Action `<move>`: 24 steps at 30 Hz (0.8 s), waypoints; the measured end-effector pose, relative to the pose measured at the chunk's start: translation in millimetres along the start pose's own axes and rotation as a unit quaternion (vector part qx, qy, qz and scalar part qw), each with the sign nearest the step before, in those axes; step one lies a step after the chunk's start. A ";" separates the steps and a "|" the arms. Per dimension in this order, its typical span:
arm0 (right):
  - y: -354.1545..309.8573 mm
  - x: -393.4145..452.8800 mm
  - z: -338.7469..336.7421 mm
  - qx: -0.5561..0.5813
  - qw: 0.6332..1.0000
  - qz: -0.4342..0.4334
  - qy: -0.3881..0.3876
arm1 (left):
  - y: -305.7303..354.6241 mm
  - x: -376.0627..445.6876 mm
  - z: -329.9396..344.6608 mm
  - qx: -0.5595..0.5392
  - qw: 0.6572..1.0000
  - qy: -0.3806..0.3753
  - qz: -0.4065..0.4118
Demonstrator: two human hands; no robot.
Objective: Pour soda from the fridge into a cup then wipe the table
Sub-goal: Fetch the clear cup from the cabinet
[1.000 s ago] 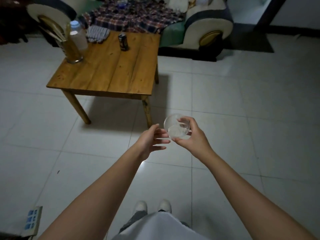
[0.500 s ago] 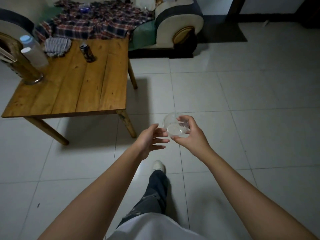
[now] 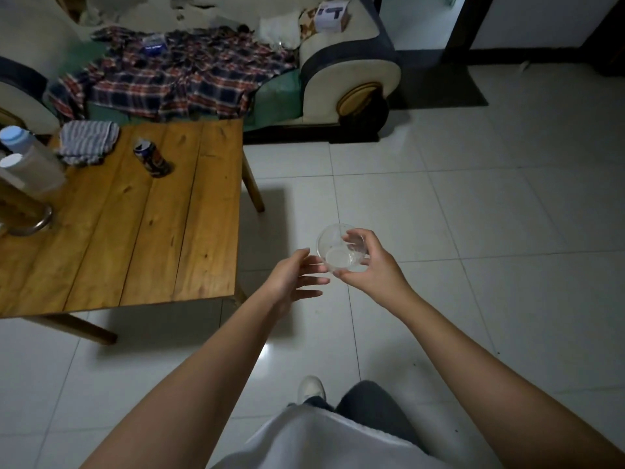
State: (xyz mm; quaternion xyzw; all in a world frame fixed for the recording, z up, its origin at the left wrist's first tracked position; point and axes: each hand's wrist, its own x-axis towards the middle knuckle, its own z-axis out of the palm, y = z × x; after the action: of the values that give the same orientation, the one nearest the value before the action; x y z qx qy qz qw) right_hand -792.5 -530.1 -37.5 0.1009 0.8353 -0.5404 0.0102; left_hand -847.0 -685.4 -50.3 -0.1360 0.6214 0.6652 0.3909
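Observation:
A clear plastic cup (image 3: 333, 247) is held over the white floor, right of the wooden table (image 3: 152, 238); my right hand (image 3: 370, 267) grips it by its side with thumb and fingers. Just left of the cup, my left hand (image 3: 292, 280) hovers with fingers straight, its fingertips close to the cup's base and holding nothing. A dark soda can (image 3: 152, 159) stands on the table's far part. Beside it at the back left lies a striped grey cloth (image 3: 88, 142).
Two capped plastic bottles (image 3: 23, 160) and a metal holder (image 3: 30, 221) stand at the table's left edge. A sofa (image 3: 351, 76) with a plaid shirt (image 3: 176, 76) is behind the table. White tiled floor spreads to the right.
The table has come nearer and shifted left in view as I step forward. Both hands keep the same pose, with the cup still in the right.

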 end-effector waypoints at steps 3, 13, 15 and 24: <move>-1.3 39.0 -7.3 0.006 1.000 0.002 -0.003 | 25.4 27.8 -0.4 -0.004 1.000 0.001 0.003; 2.9 189.3 -39.6 -0.007 0.998 -0.014 -0.065 | 106.4 138.7 6.7 -0.049 0.997 0.055 0.006; 2.3 227.3 -49.4 -0.017 0.996 -0.024 -0.090 | 126.1 162.3 10.9 -0.064 0.995 0.073 0.010; -18.0 360.9 -64.0 -0.064 0.978 -0.068 -0.187 | 195.2 230.0 8.3 -0.150 0.974 0.164 0.040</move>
State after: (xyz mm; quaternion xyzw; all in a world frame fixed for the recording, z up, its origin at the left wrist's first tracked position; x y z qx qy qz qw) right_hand -1143.4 -422.4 -40.2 -0.0599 0.8561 -0.4949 0.1360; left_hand -1130.2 -581.8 -61.5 -0.2754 0.5748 0.7347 0.2323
